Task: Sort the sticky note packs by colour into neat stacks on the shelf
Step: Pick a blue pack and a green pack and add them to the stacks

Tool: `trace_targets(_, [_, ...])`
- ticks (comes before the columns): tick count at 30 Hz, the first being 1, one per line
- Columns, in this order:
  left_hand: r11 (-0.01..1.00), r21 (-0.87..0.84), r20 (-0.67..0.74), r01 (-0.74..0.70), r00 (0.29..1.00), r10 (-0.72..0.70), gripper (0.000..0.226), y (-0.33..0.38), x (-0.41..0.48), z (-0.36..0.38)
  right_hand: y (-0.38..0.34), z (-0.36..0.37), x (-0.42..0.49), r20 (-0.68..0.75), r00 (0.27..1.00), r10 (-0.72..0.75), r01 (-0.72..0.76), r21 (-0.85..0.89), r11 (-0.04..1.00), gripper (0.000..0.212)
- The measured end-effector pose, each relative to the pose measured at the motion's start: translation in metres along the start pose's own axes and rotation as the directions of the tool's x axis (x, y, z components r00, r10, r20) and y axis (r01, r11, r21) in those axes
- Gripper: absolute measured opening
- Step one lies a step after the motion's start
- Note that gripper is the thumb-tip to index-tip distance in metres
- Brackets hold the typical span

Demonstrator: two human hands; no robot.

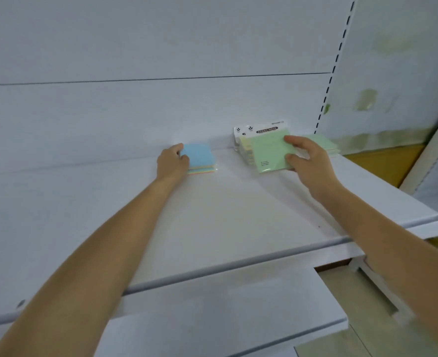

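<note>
A small stack with a blue sticky note pack (200, 155) on top lies near the back of the white shelf (212, 215). My left hand (173, 163) grips its left edge, thumb on top. To the right, a green sticky note pack (270, 155) with a white printed header is held tilted in my right hand (306, 161), thumb and fingers on its right edge. Under and behind it sits a pile of yellowish packs (246, 150). Another green stack (326, 145) lies behind my right hand, partly hidden.
The shelf's white back panel (161, 104) rises just behind the packs. A slotted upright (328, 91) marks the right end of the bay. A lower white shelf (212, 305) juts out below, with floor at the right.
</note>
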State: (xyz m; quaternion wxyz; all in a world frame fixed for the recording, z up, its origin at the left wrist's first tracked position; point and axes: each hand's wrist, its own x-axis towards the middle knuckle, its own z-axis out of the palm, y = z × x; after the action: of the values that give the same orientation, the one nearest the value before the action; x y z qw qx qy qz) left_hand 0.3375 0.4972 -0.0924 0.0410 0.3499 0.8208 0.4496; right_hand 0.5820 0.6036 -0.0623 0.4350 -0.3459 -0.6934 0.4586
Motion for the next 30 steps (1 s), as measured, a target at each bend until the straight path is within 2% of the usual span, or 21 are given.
trace_targets(3, [0.992,0.124,0.005,0.025,1.000,-0.025,0.044,-0.001,0.000,0.002,0.000,-0.009,0.028,-0.021,1.000,-0.022,0.023,0.044,0.999,0.039])
trace_targets(11, [0.978,0.204,0.032,0.048,0.998,-0.056,0.042,0.006,-0.007,-0.004,0.013,-0.050,0.108,-0.117,0.992,0.045,-0.033,0.104,0.994,0.042])
trace_targets(14, [0.940,0.330,-0.107,-0.084,0.986,0.126,0.038,0.017,-0.008,0.000,0.020,-0.068,0.127,-0.165,0.983,0.079,-0.067,0.074,0.995,0.045])
trace_targets(16, [0.911,0.349,-0.111,-0.220,0.955,0.273,0.030,0.036,-0.017,0.014,0.026,-0.076,0.133,-0.188,0.979,0.082,-0.079,0.020,0.997,0.046])
trace_targets(18, [0.877,0.311,0.026,-0.367,0.925,0.378,0.038,0.065,-0.033,0.037,0.033,-0.080,0.135,-0.181,0.981,0.073,-0.083,-0.047,0.995,0.046])
trace_targets(20, [0.819,0.273,0.228,-0.505,0.861,0.455,0.050,0.094,-0.051,0.065,0.043,-0.081,0.133,-0.147,0.987,0.068,-0.083,-0.103,0.991,0.045])
trace_targets(23, [0.732,0.278,0.460,-0.622,0.755,0.467,0.036,0.119,-0.071,0.103,0.056,-0.082,0.132,-0.096,0.994,0.056,-0.073,-0.181,0.981,0.044])
trace_targets(25, [0.721,0.282,0.531,-0.633,0.729,0.432,0.037,0.118,-0.075,0.114,0.064,-0.084,0.134,-0.084,0.996,0.026,-0.048,-0.263,0.964,0.043])
trace_targets(28, [0.778,0.271,0.569,-0.567,0.746,0.346,0.050,0.113,-0.077,0.113,0.077,-0.086,0.134,-0.095,0.995,-0.028,-0.016,-0.432,0.902,0.040])
trace_targets(30, [0.788,0.295,0.562,-0.541,0.765,0.315,0.057,0.110,-0.078,0.111,0.082,-0.084,0.135,-0.084,0.996,-0.016,-0.024,-0.457,0.889,0.038])
